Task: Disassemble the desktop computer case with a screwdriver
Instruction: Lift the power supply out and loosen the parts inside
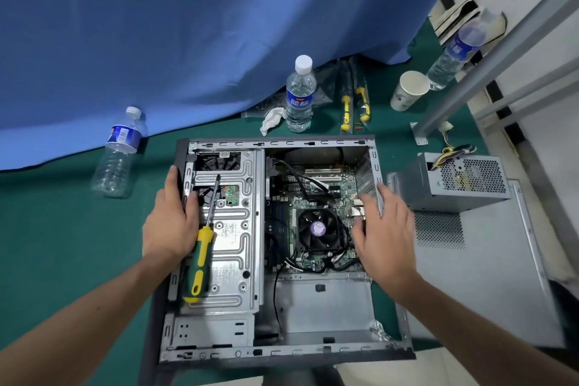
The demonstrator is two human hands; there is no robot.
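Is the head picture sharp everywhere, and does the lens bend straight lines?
Head view: the computer case and screwdriver in the middle are sharp; the right bottle near the edge is smeared; the wide lens bows the case's edges; the light is soft and even, with weak shadows.

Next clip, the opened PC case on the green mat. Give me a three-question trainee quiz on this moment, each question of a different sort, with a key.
1. True or false: the right hand holds the screwdriver.
2. Multiple choice: the power supply is (a) mounted in the case, (b) out on the side panel to the case's right, (c) under the blue cloth.
3. What does the left hand rest on?

Key: 1 false, it lies loose on the drive cage. 2 b. 3 the case's left edge.
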